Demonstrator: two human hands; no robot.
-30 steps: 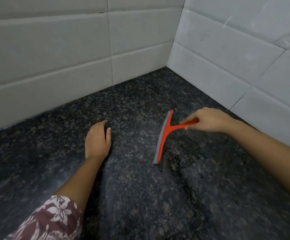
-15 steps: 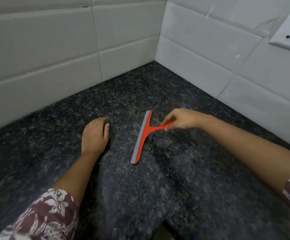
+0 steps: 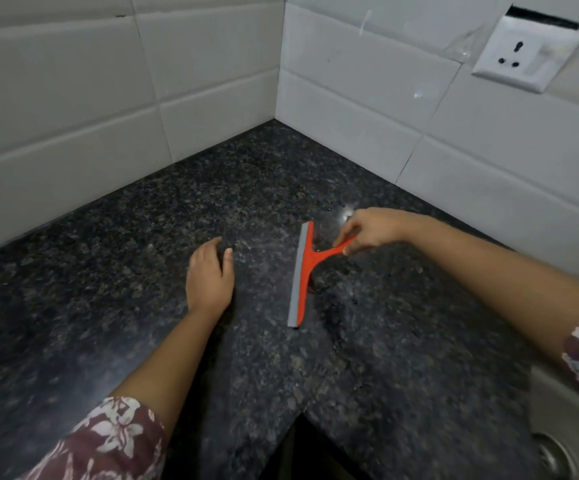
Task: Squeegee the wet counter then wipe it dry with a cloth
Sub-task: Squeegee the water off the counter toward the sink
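Observation:
A red squeegee (image 3: 302,271) with a grey rubber blade stands on its blade edge on the dark speckled granite counter (image 3: 142,237). My right hand (image 3: 373,228) is shut on the end of its short handle, to the right of the blade. Flat on the counter rests my left hand (image 3: 209,275), palm down, a hand's width left of the blade and holding nothing. Water beads and a shiny wet patch (image 3: 341,211) lie just behind the squeegee. No cloth is in view.
White tiled walls (image 3: 367,109) meet in a corner behind the counter. A wall socket (image 3: 527,57) sits at the upper right. A steel sink (image 3: 565,427) with its drain shows at the lower right edge. The counter's inner front corner (image 3: 302,415) is near me.
My right hand has dragged the squeegee leftward across the counter toward my left hand, and the blade now stands nearly straight away from me. The camera has tilted up and right, revealing the socket and sink.

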